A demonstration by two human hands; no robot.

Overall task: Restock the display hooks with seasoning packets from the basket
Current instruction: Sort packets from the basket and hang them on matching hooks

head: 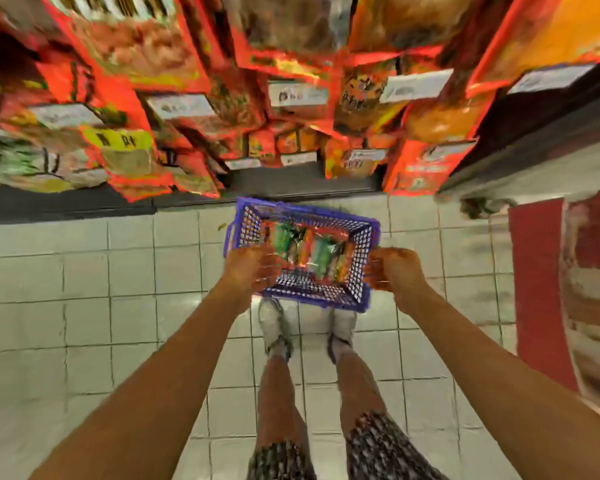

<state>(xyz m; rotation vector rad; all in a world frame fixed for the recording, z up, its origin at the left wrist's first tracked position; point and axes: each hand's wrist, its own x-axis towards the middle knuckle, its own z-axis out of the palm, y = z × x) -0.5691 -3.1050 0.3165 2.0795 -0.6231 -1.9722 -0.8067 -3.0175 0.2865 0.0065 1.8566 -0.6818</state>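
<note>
Head view, looking steeply down: a person stands on a pale tiled floor (84,271) facing a store display. Both bare arms reach forward to a purple mesh basket (329,216), held just beyond the feet. The left hand (248,268) grips the basket's left rim, its fingers (269,268) curled over the edge into the basket. The right hand (394,268) grips the right rim, fingers curled around it. Inside the basket lie seasoning packets (309,251) in green, orange and red (the picture is blurred, so no print can be read). Beyond the basket, at the far side, rows of red and orange packets (284,143) hang on the display with white price tags (298,93) in front. White shoes (272,323) show directly under the basket. A red mat (537,271) lies on the floor at right.
</note>
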